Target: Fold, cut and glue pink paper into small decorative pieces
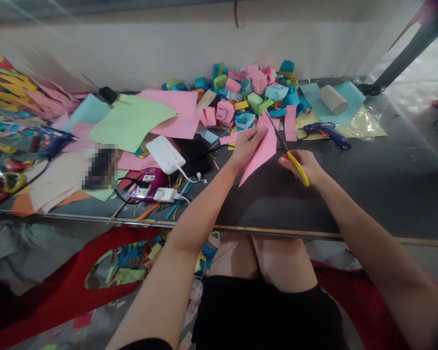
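In the head view, my left hand [248, 147] pinches a sheet of pink paper [262, 151] above the dark tabletop. My right hand [305, 165] grips the yellow handles of a pair of scissors [297, 166]. The scissors' blades point up and left, lying along the right side of the pink paper near its top. A short pink strip [290, 123] lies just beyond the blades. Behind the paper sits a pile of small folded paper pieces [257, 81] in pink, blue, green and yellow.
A blue glue gun [326, 132] lies right of the scissors, near a cardboard tube [333, 99]. Green paper sheets [131, 119], a white power bank [165, 154] and a purple power strip [148, 184] are on the left. Another glue gun [53, 141] rests farther left.
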The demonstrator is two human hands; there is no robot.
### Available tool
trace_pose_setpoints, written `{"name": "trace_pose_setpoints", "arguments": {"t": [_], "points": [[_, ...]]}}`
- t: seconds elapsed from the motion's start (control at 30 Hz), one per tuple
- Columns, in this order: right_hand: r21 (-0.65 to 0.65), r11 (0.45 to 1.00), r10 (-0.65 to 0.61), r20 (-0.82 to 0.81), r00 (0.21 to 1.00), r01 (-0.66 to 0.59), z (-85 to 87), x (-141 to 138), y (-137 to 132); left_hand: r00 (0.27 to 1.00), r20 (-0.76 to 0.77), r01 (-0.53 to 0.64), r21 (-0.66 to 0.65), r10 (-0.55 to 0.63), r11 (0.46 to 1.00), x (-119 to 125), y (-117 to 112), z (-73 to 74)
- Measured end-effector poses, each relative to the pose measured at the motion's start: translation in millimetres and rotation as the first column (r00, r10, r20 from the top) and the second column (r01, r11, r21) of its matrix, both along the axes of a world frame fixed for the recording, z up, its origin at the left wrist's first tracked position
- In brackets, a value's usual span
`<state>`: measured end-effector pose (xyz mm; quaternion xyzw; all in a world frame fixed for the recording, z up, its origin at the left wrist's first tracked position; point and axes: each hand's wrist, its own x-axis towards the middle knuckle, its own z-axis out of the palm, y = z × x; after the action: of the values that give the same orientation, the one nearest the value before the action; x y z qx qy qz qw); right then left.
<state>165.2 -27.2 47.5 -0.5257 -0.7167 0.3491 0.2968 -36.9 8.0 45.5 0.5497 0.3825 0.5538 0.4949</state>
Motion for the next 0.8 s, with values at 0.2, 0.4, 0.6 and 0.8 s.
{"name": "trace_pose_setpoints", "arguments": {"t": [0.2,0.4,0.6,0.8], "points": [[0.074,0.996,-0.044,0.036,0.998,0.041,1.7,-5.4,-3.9,0.999,-0.048,0.005,-0.004,-0.005,1.000,-0.4,-2.0,1.9],[0.180,0.974,-0.166,0.144,0.976,0.139,0.9,-6.7,-5.2,0.999,-0.050,-0.012,-0.013,0.011,1.000,0.1,-1.4,0.9],[0.176,0.980,-0.117,0.132,0.984,0.093,2.7,-9.2,-9.2,1.000,-0.026,0.004,-0.009,-0.005,1.000,0.5,-3.4,3.2],[0.151,0.983,-0.112,0.048,0.993,0.104,1.3,-7.1,-7.7,1.000,-0.018,0.007,-0.019,-0.008,1.000,0.1,-2.9,3.0]]}}
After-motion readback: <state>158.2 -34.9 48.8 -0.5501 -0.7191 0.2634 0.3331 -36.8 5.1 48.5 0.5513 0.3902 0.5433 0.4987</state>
